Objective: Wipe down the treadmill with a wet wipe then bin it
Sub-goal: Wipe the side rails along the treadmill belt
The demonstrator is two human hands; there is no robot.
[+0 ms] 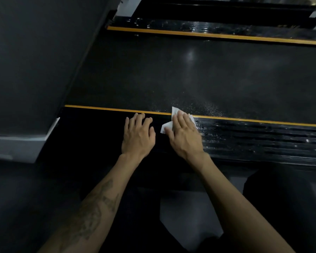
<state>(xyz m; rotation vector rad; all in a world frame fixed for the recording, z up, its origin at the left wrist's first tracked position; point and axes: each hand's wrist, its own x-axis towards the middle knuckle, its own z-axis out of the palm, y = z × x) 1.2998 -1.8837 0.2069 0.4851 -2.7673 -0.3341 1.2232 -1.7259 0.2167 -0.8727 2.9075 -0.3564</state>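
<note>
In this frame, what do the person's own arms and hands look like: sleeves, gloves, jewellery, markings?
Both forearms are bare, with no sleeves in view. The left hand and right hand wear no gloves, and no rings, watch or wristband show. The left forearm carries a large dark tattoo along its upper side, its design too dim to make out. The right forearm shows no markings.

Bare forearms, tattooed left forearm [91,214]

White wet wipe [173,117], black treadmill [171,73] (yellow-orange edge stripes [102,108])
</note>
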